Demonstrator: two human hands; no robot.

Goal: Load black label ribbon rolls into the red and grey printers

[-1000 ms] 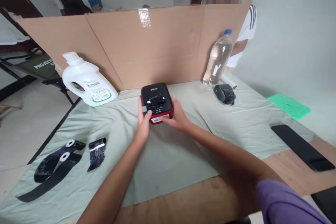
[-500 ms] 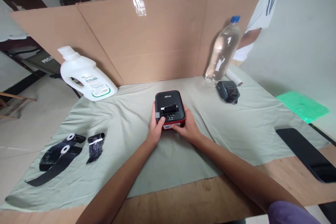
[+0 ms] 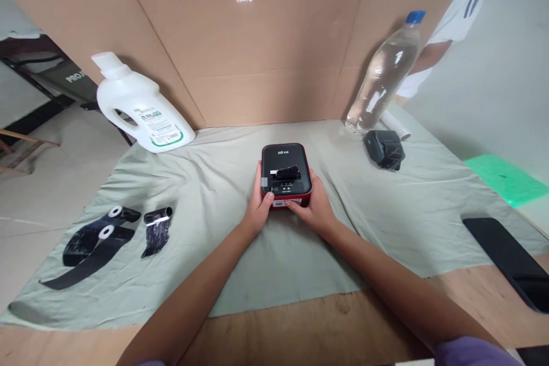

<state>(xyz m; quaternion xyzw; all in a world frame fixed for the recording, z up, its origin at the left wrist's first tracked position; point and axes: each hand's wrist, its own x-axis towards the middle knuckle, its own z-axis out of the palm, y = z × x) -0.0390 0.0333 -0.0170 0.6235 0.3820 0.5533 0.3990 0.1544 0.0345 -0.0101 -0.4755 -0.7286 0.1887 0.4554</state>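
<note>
Between my hands is a small black-and-red portable printer (image 3: 286, 155), lying on the green cloth. A crumpled black strip (image 3: 287, 172) sits across the slot in its top. My left hand (image 3: 258, 203) grips the printer's left side, thumb at the front left corner. On the right side my right hand (image 3: 316, 204) holds it, the thumb across the white label (image 3: 281, 203) on the front face. The fingers behind and under the printer are partly hidden.
Black film rolls (image 3: 98, 246) and a shorter roll (image 3: 157, 229) lie at left. A white detergent bottle (image 3: 146, 108) and a clear water bottle (image 3: 386, 74) lean on the cardboard (image 3: 266, 51). At right are a wrapped dark device (image 3: 384, 150), a phone (image 3: 508, 263) and a person's sleeve (image 3: 465, 6).
My view has tilted down and shifted slightly left, so everything sits a little differently in the picture. Both hands keep their hold on the printer; my left thumb has moved from its top towards the front corner.
</note>
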